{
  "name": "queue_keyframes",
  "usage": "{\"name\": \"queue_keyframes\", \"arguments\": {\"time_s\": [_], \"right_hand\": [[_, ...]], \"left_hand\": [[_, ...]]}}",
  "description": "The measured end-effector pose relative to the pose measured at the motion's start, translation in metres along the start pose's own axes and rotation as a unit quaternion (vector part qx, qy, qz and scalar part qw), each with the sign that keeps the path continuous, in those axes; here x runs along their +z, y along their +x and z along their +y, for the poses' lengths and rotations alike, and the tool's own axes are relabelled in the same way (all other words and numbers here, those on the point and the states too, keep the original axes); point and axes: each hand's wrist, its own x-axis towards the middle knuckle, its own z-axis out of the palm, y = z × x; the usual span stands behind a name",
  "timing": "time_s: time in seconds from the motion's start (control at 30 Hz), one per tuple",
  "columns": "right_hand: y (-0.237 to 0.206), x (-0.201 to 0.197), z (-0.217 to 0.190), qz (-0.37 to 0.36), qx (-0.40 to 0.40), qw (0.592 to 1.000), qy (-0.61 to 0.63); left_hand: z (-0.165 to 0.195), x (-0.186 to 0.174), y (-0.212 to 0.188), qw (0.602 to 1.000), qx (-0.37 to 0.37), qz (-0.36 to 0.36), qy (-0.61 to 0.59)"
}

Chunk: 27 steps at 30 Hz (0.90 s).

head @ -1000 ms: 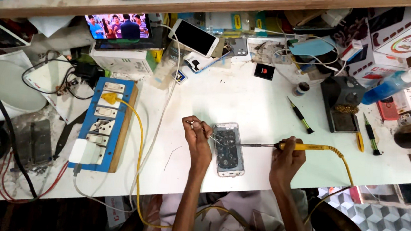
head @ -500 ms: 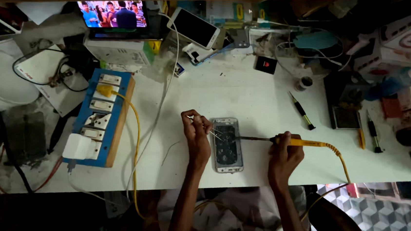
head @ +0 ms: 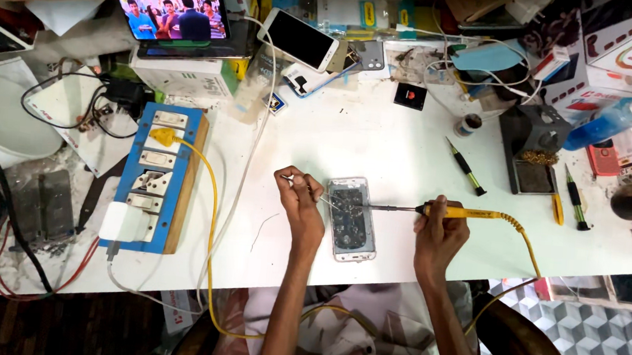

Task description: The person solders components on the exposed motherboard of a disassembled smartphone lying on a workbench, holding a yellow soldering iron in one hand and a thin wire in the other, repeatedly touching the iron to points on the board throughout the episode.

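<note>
An opened phone (head: 351, 219) lies back-up on the white table (head: 379, 141), its insides exposed. My right hand (head: 438, 232) grips a yellow-handled soldering iron (head: 455, 211); its metal tip reaches left onto the phone's upper part. A yellow cord (head: 528, 250) trails from the iron off the table's front edge. My left hand (head: 300, 206) holds thin metal tweezers (head: 304, 185) at the phone's upper left corner, and the points touch the same spot as the iron tip.
A blue power strip board (head: 152, 180) with a yellow plug lies to the left. Screwdrivers (head: 466, 167), a soldering stand (head: 533, 146), a blue spray bottle (head: 615, 118), boxes, phones (head: 298, 39) and a lit tablet (head: 174, 18) crowd the back and right.
The view has shifted slightly. Both hands stay at the phone, with the iron tip and the tweezers still on its upper part.
</note>
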Motion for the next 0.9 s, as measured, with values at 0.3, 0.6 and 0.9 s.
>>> {"name": "queue_keyframes", "arguments": {"time_s": [0.3, 0.6, 0.9], "right_hand": [[-0.0006, -0.0035, 0.0082, 0.000, 0.005, 0.999, 0.044], [0.0002, -0.0054, 0.0084, 0.010, 0.009, 0.997, 0.078], [-0.0008, -0.0043, 0.0061, 0.007, 0.012, 1.000, 0.012]], "left_hand": [[-0.0016, 0.0004, -0.0021, 1.000, 0.013, -0.023, 0.007], [-0.0034, -0.0007, -0.0041, 0.999, 0.021, -0.027, 0.025], [-0.0042, 0.0013, -0.0023, 1.000, 0.011, -0.026, 0.014]]}}
